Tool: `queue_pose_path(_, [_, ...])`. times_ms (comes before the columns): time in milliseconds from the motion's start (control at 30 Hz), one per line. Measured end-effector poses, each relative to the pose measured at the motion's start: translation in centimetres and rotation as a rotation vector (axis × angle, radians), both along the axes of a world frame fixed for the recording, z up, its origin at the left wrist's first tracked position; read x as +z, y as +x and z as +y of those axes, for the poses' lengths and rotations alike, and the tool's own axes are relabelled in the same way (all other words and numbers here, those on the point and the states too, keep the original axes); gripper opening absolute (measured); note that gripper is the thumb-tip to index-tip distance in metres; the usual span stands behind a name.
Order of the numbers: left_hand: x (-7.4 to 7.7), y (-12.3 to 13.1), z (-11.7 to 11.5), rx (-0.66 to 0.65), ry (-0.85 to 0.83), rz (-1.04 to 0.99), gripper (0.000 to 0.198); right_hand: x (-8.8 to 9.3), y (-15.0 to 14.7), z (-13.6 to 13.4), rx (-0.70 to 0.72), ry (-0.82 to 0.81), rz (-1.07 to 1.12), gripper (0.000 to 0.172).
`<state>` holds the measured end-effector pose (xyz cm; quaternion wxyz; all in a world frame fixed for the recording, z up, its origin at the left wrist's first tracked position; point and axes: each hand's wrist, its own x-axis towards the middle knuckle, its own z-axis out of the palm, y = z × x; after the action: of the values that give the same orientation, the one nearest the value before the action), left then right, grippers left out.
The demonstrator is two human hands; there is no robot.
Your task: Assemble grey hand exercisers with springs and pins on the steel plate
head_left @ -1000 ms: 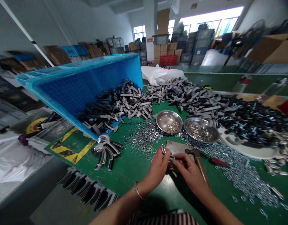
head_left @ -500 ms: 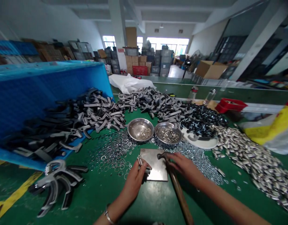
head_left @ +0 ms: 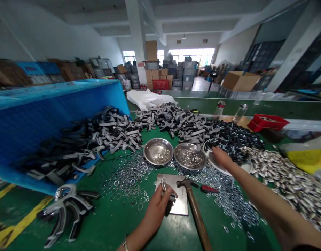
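My left hand is closed around a grey handle piece with a metal spring at its top, held at the near edge of a small steel plate. A wooden-handled hammer lies across that plate, untouched. My right hand reaches out to the right, its fingers down at the rim of a white dish heaped with black bolts. Whether it grips anything is hidden.
Two steel bowls hold small metal parts. Loose washers cover the green table. A tipped blue crate spills grey handles. Finished grips lie at the near left, silver sleeves at the right, and a red screwdriver beside the hammer.
My right hand has left the hammer head and moved right and away to the dish of black bolts. The left hand keeps the handle piece at the plate. The view has tilted up.
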<state>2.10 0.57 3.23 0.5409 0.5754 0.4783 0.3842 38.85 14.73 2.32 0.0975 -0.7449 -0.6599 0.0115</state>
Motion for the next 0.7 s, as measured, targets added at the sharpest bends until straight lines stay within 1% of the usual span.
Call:
queue_pose_path(67, [0.3, -1.0, 0.3, 0.081, -0.012, -0.038, 0.043, 1.3, -0.9, -1.4, 0.035, 0.047, 0.062, 0.023])
queue_pose_path(100, [0.3, -1.4, 0.4, 0.116, -0.025, -0.07, 0.042, 1.8, -1.9, -2.7, 0.053, 0.073, 0.11, 0.026])
queue_pose_path(167, [0.1, -1.5, 0.6, 0.158, -0.058, -0.157, 0.041, 2.6, -5.0, -6.5, 0.108, 0.104, 0.259, 0.032])
queue_pose_path(200, [-0.1, -1.2, 0.6, 0.162, -0.072, -0.205, 0.041, 2.8, -7.1, -8.8, 0.14, 0.13, 0.53, 0.033])
queue_pose_path(233, [-0.3, -0.9, 0.6, 0.157, -0.081, -0.244, 0.041, 3.0, -9.5, -11.1, 0.178, 0.113, 0.773, 0.033])
queue_pose_path(267, [-0.4, -0.5, 0.5, 0.148, -0.087, -0.27, 0.041, 3.1, -12.0, -13.3, 0.198, 0.102, 0.949, 0.031])
queue_pose_path(333, [-0.4, 0.2, 0.3, 0.129, -0.086, -0.27, 0.041, 2.9, -16.5, -16.6, 0.232, 0.146, 1.144, 0.027])
queue_pose_path(367, [-0.3, 0.3, 0.2, 0.126, -0.079, -0.253, 0.042, 2.7, -18.3, -17.6, 0.225, 0.171, 1.178, 0.026])
queue_pose_path(433, [0.0, 0.1, 0.0, 0.13, -0.062, -0.224, 0.043, 2.3, -20.4, -18.5, 0.207, 0.217, 1.172, 0.026])
queue_pose_path(533, [0.5, -1.0, -0.5, 0.128, -0.037, -0.228, 0.042, 1.9, -21.4, -18.5, 0.206, 0.182, 1.149, 0.025])
queue_pose_path(600, [0.7, -1.7, -0.9, 0.11, -0.012, -0.22, 0.039, 1.6, -21.7, -18.5, 0.237, 0.14, 1.16, 0.024])
queue_pose_path(700, [1.1, -2.2, -1.4, 0.103, 0.037, -0.182, 0.035, 1.1, -22.3, -19.0, 0.293, 0.193, 1.069, 0.022])
